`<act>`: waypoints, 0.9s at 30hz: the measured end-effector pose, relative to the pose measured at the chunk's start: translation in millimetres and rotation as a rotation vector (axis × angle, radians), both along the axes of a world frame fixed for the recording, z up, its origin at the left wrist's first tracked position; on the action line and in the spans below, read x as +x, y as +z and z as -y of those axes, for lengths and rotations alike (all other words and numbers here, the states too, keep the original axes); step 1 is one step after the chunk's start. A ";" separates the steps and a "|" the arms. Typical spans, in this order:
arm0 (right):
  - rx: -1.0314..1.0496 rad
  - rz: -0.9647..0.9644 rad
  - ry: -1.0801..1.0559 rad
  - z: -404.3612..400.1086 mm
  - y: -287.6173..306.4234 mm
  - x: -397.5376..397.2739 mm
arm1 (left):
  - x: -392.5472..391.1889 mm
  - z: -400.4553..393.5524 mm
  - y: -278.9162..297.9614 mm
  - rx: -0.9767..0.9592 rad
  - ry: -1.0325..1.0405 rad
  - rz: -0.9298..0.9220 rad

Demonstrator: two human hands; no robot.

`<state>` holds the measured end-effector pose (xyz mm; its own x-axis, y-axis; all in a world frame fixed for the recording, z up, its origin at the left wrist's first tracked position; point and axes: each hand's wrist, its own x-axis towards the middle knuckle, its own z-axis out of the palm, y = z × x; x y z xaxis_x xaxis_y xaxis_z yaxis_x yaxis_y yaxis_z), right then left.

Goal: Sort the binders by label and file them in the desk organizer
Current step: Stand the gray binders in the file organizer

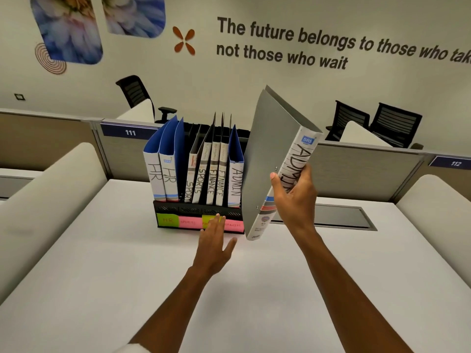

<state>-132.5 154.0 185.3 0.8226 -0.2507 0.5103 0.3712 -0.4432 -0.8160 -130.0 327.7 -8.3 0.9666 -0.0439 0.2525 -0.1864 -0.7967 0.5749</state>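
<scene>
Seven labelled binders already sit in the black mesh desk organizer (198,212) at mid-frame on the white tabletop (102,263): two blue HR binders (163,174) on the left, then two SPORTS binders (195,179), two FINANCE binders (215,179) and a blue ADMIN binder (235,179) at the right end. Coloured sticky labels (188,221) run along the organizer's front edge. Right hand (293,197) grips a grey ring binder with ADMIN on its white spine (265,159), holding it tilted in the air just right of the organizer, thumb on the cover, fingers wrapped round the spine. Left hand (214,243) is flat, fingers straight, fingertips touching the front labels.
</scene>
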 end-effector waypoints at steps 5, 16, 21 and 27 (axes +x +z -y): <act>0.085 0.070 -0.061 -12.2 5.0 29.0 | 32.0 -19.8 4.0 0.181 0.025 -0.093; 0.199 0.149 -0.086 -41.7 -22.8 79.9 | 79.2 -37.8 -2.2 0.439 0.122 -0.117; 0.176 0.102 -0.111 -52.0 -55.7 93.2 | 81.2 -38.8 -7.1 0.457 0.122 -0.130; 0.104 -0.020 -0.101 -56.0 -88.5 91.7 | 79.7 -42.7 -8.4 0.484 0.107 -0.167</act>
